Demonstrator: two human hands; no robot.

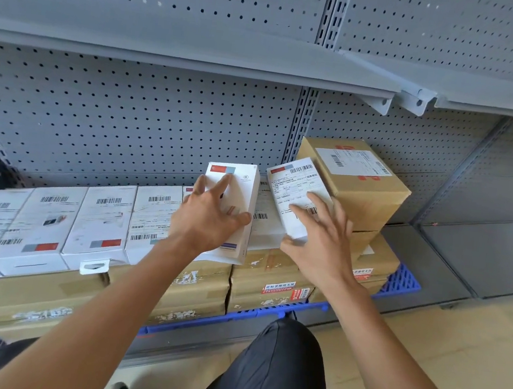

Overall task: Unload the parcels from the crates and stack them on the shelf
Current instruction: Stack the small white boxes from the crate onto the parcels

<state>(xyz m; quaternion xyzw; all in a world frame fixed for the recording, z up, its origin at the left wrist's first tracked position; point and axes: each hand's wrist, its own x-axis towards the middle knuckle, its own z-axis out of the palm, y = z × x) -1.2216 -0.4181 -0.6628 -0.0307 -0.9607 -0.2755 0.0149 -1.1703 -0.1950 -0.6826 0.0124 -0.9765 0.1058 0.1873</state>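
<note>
My left hand (209,217) grips a white parcel box (240,189) with a red and grey label, lying on top of the stacked parcels. My right hand (324,237) holds a second white parcel (294,186), tilted, with a barcode label facing up. Both sit above a row of several white labelled parcels (63,223) that lie flat on brown cardboard boxes (196,286). A blue crate rim (402,281) shows beneath the brown boxes, on the lowest grey shelf. A brown carton (361,187) with a shipping label stands right of my right hand.
A grey perforated back panel (130,116) rises behind the parcels. An upper grey shelf (169,53) overhangs the stack. To the right is another shelf bay (491,253) and beige floor (453,360). My dark trouser knee (286,367) is low in view.
</note>
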